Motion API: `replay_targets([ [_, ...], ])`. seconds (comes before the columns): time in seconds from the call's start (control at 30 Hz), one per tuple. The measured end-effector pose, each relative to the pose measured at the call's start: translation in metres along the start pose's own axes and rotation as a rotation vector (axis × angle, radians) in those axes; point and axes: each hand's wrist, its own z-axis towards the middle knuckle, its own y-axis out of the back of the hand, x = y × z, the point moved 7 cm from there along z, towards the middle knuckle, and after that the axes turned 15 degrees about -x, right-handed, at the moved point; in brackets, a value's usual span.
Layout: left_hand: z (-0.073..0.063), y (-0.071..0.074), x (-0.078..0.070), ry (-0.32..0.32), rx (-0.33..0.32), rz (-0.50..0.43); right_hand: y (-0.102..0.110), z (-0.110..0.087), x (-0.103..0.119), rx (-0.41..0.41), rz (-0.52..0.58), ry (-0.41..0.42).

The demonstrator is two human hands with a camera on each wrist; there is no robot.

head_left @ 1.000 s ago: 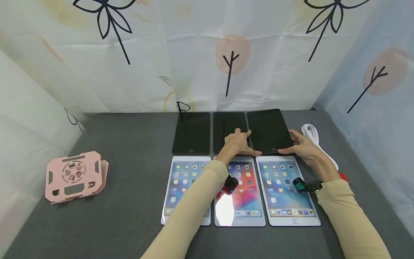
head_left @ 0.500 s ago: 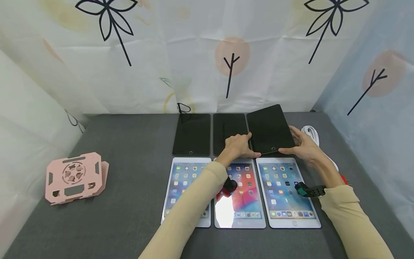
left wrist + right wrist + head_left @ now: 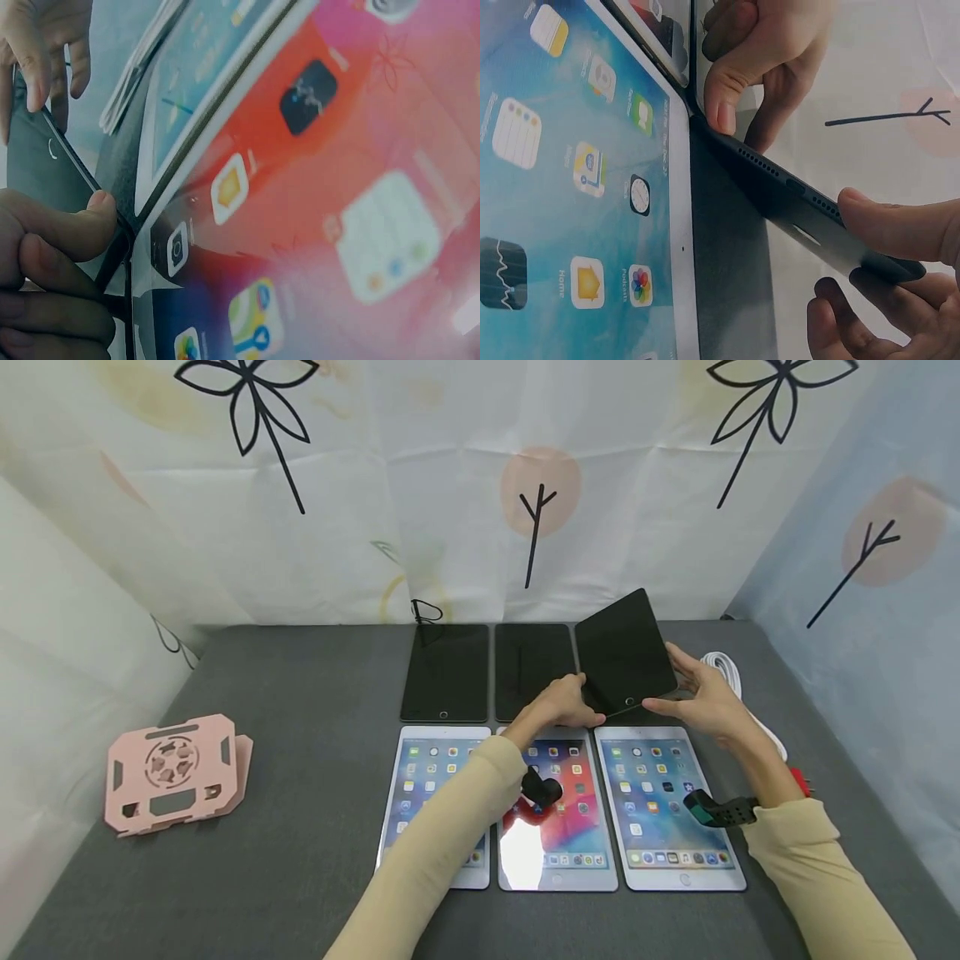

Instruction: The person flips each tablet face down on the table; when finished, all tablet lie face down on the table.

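A black tablet [image 3: 626, 652] at the right end of the back row is tilted, its right side raised off the table and its lower left corner low. My left hand [image 3: 558, 703] pinches that low corner between thumb and fingers. My right hand [image 3: 705, 697] holds the raised right side, thumb on the bottom edge and fingers underneath. In the right wrist view, the tablet's bottom edge [image 3: 780, 178] shows speaker holes and a port. Two more black tablets, one at left [image 3: 446, 672] and one in the middle [image 3: 528, 660], lie flat beside it.
Three white tablets with lit screens, left [image 3: 431, 768], middle [image 3: 566, 802] and right [image 3: 667, 802], form the front row under my forearms. A coiled white cable [image 3: 722, 670] lies to the right. Far left sits a pink slotted stand [image 3: 172, 768]. Patterned cloth [image 3: 450, 510] hangs behind.
The right side of the held black tablet has risen, making its tilt steeper. My right hand has moved slightly up with it; my left hand has stayed at the lower left corner.
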Motion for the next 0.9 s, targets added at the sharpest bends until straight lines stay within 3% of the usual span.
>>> replay_targets([
  [0.17,-0.001,-0.005,0.002,0.085,0.035,-0.161,0.001,-0.003,0.005,-0.025,-0.034,0.024],
  [0.3,-0.002,-0.009,-0.001,0.107,0.037,-0.206,0.003,-0.005,0.01,-0.043,-0.039,0.059],
  [0.57,-0.003,-0.017,-0.005,0.055,-0.038,-0.184,0.005,-0.008,0.022,-0.068,-0.03,0.125],
  [0.9,-0.002,-0.015,-0.003,-0.014,-0.021,-0.217,0.006,-0.005,0.03,-0.087,-0.082,0.161],
])
